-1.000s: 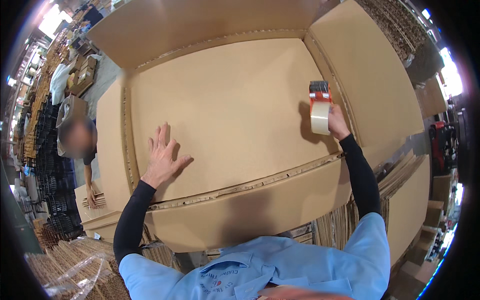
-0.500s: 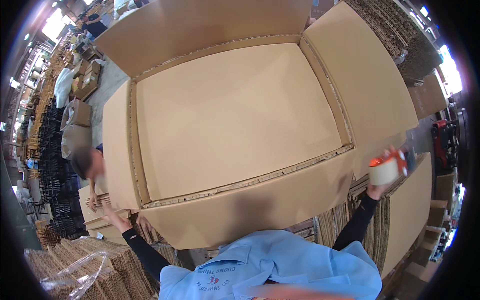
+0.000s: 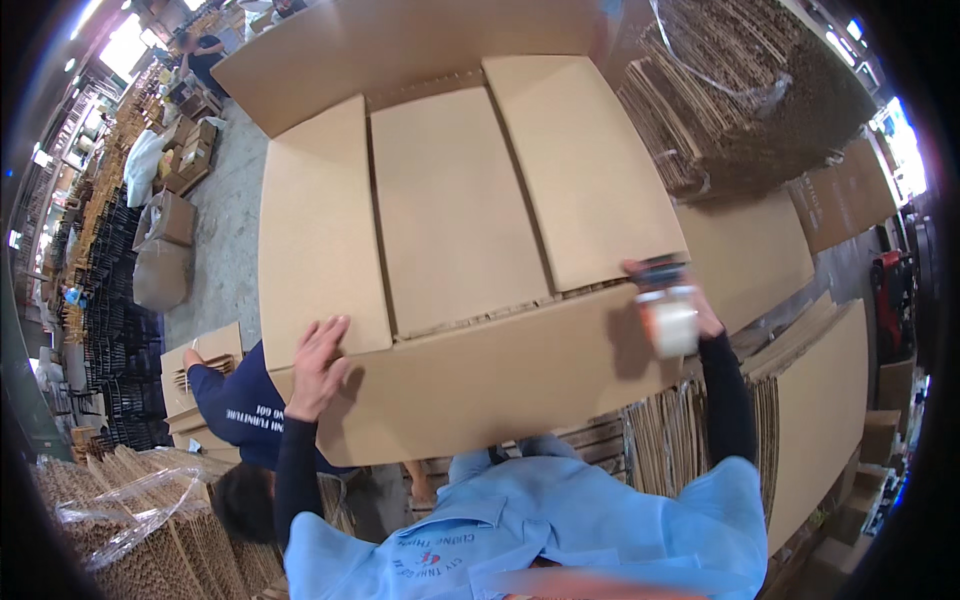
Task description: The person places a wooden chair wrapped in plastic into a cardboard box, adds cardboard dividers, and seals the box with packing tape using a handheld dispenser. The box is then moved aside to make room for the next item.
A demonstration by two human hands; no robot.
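A large cardboard box (image 3: 470, 210) lies in front of me. Its left flap (image 3: 320, 230) and right flap (image 3: 585, 170) are folded inward, leaving a strip of the inner panel between them. The near flap (image 3: 490, 370) slopes out toward me, while the far flap (image 3: 420, 45) stands up. My left hand (image 3: 318, 368) rests with fingers outstretched at the left flap's near corner. My right hand (image 3: 706, 306) grips a tape dispenser (image 3: 668, 318) with a wide pale roll, blurred by motion, over the near right corner of the box.
At my left a co-worker in a navy shirt (image 3: 240, 410) bends low beside the box. Flat cardboard stacks stand at lower left (image 3: 150, 520), at right (image 3: 815, 420) and at far right (image 3: 740, 90). Cartons (image 3: 165, 250) sit on the floor further left.
Both side flaps have swung inward. My left hand has come onto the left flap; my right hand has brought the tape dispenser leftward over the box. The co-worker has bent closer to me.
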